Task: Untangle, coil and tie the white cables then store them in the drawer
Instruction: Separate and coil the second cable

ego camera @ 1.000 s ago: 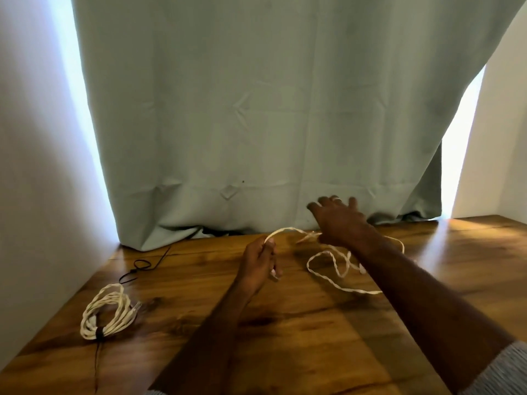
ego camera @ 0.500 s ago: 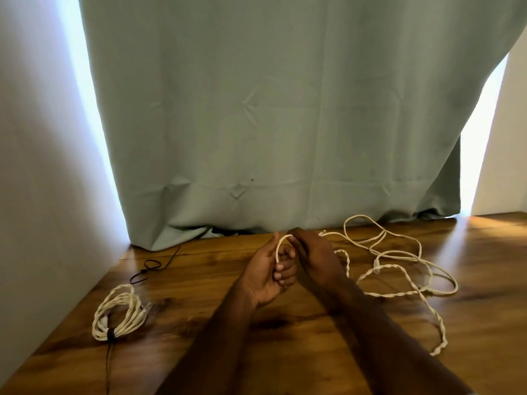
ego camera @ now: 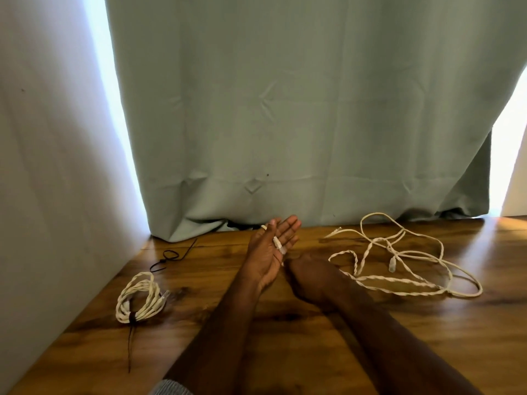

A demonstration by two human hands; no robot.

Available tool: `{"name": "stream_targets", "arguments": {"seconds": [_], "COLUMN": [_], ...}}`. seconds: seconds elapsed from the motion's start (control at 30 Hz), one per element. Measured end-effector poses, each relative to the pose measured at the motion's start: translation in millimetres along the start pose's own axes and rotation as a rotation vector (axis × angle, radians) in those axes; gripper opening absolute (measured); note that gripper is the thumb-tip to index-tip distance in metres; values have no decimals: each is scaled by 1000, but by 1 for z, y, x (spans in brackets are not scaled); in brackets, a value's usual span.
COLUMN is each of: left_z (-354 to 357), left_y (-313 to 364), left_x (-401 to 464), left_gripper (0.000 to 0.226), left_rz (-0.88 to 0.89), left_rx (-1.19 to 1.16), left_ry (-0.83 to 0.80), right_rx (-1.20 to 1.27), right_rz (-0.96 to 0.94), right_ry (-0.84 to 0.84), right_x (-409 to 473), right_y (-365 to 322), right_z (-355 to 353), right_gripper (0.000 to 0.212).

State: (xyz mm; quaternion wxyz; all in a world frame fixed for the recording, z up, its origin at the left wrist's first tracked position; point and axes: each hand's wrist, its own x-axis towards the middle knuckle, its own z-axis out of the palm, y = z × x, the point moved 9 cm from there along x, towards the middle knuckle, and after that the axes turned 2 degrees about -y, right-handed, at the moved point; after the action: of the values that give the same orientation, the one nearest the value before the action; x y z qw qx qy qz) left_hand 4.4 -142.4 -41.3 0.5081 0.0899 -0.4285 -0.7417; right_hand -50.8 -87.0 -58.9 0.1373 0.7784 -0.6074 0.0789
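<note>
We see cream twisted cables [ego camera: 399,269] on our brown wood-grain bench [ego camera: 313,352], before a sage-green curtain [ego camera: 285,109].

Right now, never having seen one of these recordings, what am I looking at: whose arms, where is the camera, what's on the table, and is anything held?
There is no machine: the camera is worn on a person's head and looks down at their two bare arms. The left hand is open, palm up, with a white cable end lying across its fingers. The right hand is beside it; its grip is hidden. On the wooden table a loose tangled white cable lies to the right, and a coiled, tied white cable to the left. A thin black tie lies near the curtain.
</note>
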Motion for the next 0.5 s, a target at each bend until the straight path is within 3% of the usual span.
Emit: {"name": "stream_targets", "arguments": {"seconds": [0.1, 0.37, 0.5], "left_z": [-11, -4, 0], "left_y": [-1, -10, -29], "left_x": [2, -10, -18], "left_gripper": [34, 26, 30], "left_rz": [-2, 72, -120], "left_rx": [187, 991, 1063], "left_ry": [78, -50, -137], "right_rx": [53, 6, -32], "right_rz": [-43, 17, -44], "right_ry": [-84, -107, 16], "right_x": [-8, -20, -21], "right_y": [-8, 10, 19], "right_z": [-14, -51, -66], "right_gripper": [17, 39, 22]}}
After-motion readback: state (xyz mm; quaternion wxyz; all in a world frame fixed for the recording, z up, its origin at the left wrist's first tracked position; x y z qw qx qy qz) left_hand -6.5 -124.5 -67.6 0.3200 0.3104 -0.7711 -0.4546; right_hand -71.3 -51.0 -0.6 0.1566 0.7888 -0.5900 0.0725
